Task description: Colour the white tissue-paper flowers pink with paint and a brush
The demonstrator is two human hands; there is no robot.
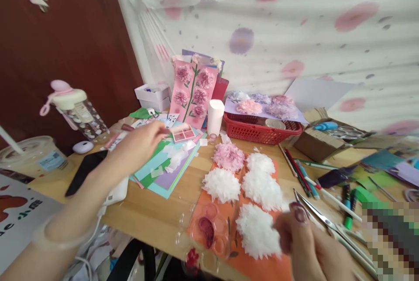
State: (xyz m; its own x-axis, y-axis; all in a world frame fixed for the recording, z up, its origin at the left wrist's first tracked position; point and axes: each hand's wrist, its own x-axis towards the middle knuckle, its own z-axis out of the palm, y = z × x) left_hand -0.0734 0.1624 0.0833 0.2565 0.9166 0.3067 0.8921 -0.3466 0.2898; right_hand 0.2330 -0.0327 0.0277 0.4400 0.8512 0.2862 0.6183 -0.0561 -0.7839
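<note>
My left hand [147,141] reaches over the coloured papers to a small pink palette [183,134]. Its fingertips are smeared, and whether they hold the pale shape over the palette is unclear. At the lower right my right hand [304,239] has its thumb and fingers pressed together beside a fluffy white flower [257,231]; what they pinch is hidden. More white flowers [222,185] and one pink flower [228,156] lie on an orange sheet [262,270]. A clear plastic tray [220,224] with a dark red smear overlaps the sheet's left side.
Behind stand a pink flower card [193,93], a white cylinder [215,117] and a red basket [262,132] with pastel flowers above it. Scissors [322,217], pens and a cardboard box [310,141] lie right. A phone [85,169], bottle [80,113] and cup [34,156] are left.
</note>
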